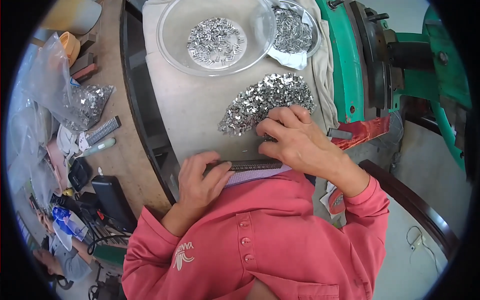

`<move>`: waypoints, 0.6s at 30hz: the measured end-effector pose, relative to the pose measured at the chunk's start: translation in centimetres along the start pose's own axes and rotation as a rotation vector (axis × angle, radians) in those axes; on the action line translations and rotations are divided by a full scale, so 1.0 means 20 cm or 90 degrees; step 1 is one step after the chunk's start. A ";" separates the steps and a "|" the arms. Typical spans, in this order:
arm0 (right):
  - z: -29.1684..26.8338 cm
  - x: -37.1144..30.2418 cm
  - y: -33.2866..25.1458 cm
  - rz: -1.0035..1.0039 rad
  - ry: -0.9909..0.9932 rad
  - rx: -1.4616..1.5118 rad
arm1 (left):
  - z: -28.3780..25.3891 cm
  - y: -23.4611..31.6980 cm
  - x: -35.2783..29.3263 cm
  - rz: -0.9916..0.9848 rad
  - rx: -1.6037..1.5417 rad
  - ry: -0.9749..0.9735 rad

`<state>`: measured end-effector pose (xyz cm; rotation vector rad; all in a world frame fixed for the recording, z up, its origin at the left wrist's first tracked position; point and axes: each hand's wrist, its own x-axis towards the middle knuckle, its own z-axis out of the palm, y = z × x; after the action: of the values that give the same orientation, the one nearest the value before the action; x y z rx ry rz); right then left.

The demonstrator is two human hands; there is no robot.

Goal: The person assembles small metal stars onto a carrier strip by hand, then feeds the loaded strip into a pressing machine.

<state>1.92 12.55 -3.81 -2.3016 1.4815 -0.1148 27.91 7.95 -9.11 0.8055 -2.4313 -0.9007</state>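
Observation:
My left hand (197,182) is closed on one end of a long dark slotted metal strip (256,166), which lies along the near edge of the cloth-covered table, against my front. Just past it, my right hand (300,142) has its fingers curled together at the near side of a heap of small shiny metal pieces (265,97). What its fingertips hold, if anything, is hidden by the hand. One small loose piece (245,150) lies on the cloth between my hands.
A clear round basin (167,47) with small metal cylinders and a bowl of metal pins (292,30) stand at the back. Green machinery (348,65) borders the right. At left, a wooden bench (112,75) carries a plastic bag of metal pieces (90,105). A person (70,262) is at far lower left.

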 end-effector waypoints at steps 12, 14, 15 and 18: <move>0.04 -0.01 0.00 0.030 0.110 0.080 | -0.01 0.00 0.01 -0.028 -0.010 -0.008; 0.04 0.01 -0.01 0.024 0.094 0.070 | -0.01 0.00 0.01 -0.031 -0.010 -0.004; 0.04 0.01 -0.01 0.022 0.078 0.060 | 0.00 0.00 0.01 -0.032 -0.012 -0.001; 0.04 0.02 -0.03 -0.002 0.059 0.007 | -0.01 0.00 0.01 -0.025 -0.006 0.002</move>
<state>2.82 12.62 -4.29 -2.3186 1.5171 -0.2333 27.88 7.81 -9.01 0.8540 -2.4146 -0.9235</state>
